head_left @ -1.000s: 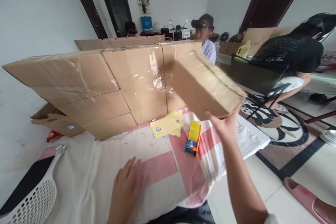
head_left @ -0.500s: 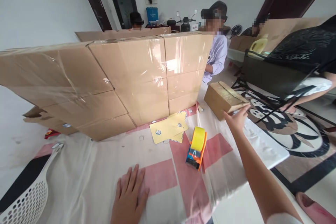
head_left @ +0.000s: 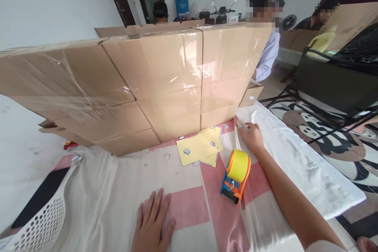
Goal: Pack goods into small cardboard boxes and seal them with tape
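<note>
My left hand (head_left: 153,222) lies flat on the cloth-covered table with its fingers spread. My right hand (head_left: 251,136) is stretched out low over the cloth at the right, fingers apart, close to small scraps by the corner of the cardboard wall. Between my hands a tape dispenser (head_left: 236,175) with a yellow roll stands on a pink patch. Left of it lie yellow sheets (head_left: 196,147) with small printed pictures. A small cardboard box (head_left: 251,95) sits beyond my right hand, partly behind the wall's right end.
A wall of taped cardboard boxes (head_left: 165,75) stands across the table (head_left: 115,197). A white perforated basket (head_left: 44,220) is at the left edge. A person in a light purple shirt (head_left: 269,57) is behind the wall; a dark chair (head_left: 330,80) is at the right.
My right hand has let go of the small box and moved back toward the wall's corner. The box now sits farther back beside the wall. The view has shifted; my left hand stays flat.
</note>
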Demonstrator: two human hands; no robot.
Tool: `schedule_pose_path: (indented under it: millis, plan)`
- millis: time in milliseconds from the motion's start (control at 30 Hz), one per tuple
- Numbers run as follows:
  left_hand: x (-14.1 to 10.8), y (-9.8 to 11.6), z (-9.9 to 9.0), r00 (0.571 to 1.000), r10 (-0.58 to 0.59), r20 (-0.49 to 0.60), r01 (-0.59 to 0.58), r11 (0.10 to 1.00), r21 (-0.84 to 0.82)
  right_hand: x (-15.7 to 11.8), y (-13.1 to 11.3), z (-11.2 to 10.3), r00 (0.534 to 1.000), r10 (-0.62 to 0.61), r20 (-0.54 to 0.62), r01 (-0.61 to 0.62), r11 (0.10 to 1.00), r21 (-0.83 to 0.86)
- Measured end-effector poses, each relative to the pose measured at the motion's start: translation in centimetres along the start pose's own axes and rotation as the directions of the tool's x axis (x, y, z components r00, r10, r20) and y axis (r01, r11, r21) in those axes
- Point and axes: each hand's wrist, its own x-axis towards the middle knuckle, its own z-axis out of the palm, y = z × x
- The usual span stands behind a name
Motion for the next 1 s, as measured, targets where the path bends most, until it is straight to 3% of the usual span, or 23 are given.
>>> schedule_pose_path:
  millis: [67, 133, 267, 433, 767, 1000]
  plan:
    - [0.0, 0.1, -0.1, 1.0, -0.006, 0.011, 0.006, 1.0, -0.015, -0.7, 0.0, 0.2, 0.999, -0.007, 0.036, 0.009, 0.998, -0.056]
    - [0.1, 0.2, -0.4, 1.0, -0.013, 0.027, 0.013, 1.0, -0.024, 0.3, -0.4, 0.6, 0.998, 0.008, 0.068, -0.001, 0.995, -0.104]
    - [0.2, 0.4, -0.7, 1.0, 0.0, 0.015, 0.0, 1.0, 0.001, 5.3, -1.7, 2.0, 0.996, 0.058, 0.073, -0.048, 0.99, -0.13]
    - [0.5, 0.5, -1.0, 1.0, 0.014, -0.02, -0.013, 1.0, 0.023, 9.8, -2.6, 3.1, 0.991, 0.005, 0.137, 0.005, 0.998, -0.067]
    - [0.8, 1.1, -1.8, 1.0, -0.006, -0.029, 0.007, 1.0, 0.025, 8.1, -0.1, 2.0, 0.998, -0.02, 0.063, 0.019, 1.0, 0.003]
    - [0.9, 1.2, -1.9, 0.999, -0.027, -0.022, 0.026, 0.999, -0.031, 7.9, -1.2, 1.9, 0.999, 0.03, 0.028, -0.031, 0.999, 0.04]
